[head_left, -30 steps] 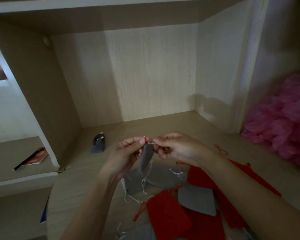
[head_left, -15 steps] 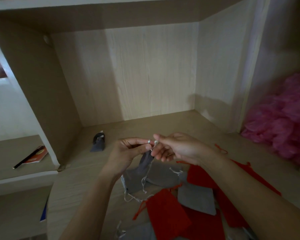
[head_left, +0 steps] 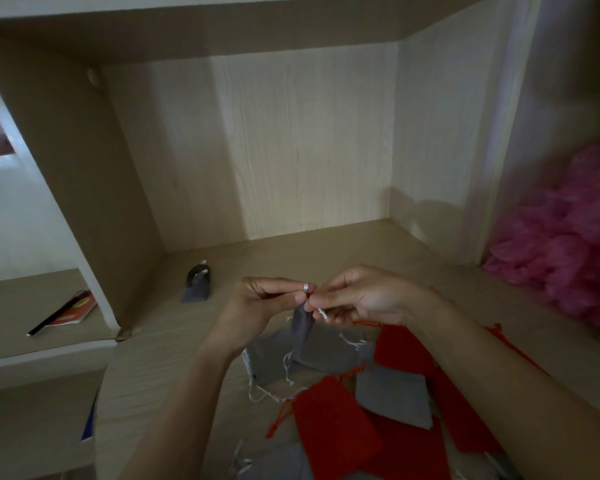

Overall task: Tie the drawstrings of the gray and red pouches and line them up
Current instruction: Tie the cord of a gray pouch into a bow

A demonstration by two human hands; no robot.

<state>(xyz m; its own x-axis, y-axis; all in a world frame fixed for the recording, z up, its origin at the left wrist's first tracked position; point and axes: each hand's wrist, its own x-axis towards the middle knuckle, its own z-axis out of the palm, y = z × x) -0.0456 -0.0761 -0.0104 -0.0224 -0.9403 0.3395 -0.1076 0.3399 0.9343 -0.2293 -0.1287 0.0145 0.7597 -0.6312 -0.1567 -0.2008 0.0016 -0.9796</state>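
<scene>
Above the wooden desktop [head_left: 174, 358], seen from the head camera, the left hand [head_left: 257, 306] and right hand [head_left: 364, 296] meet fingertip to fingertip. Both pinch the white drawstring [head_left: 321, 312] at the neck of a held gray pouch [head_left: 302, 329], which hangs just below them. At six o'clock from the hands, loose gray pouches [head_left: 392, 396] and red pouches [head_left: 333, 424] lie overlapping. A lone gray pouch [head_left: 196, 291], narrowed at its top, sits apart at nine o'clock near the cubby wall, with a booklet [head_left: 73, 308] farther out. Pink crumpled material [head_left: 565, 244] fills the three o'clock side
</scene>
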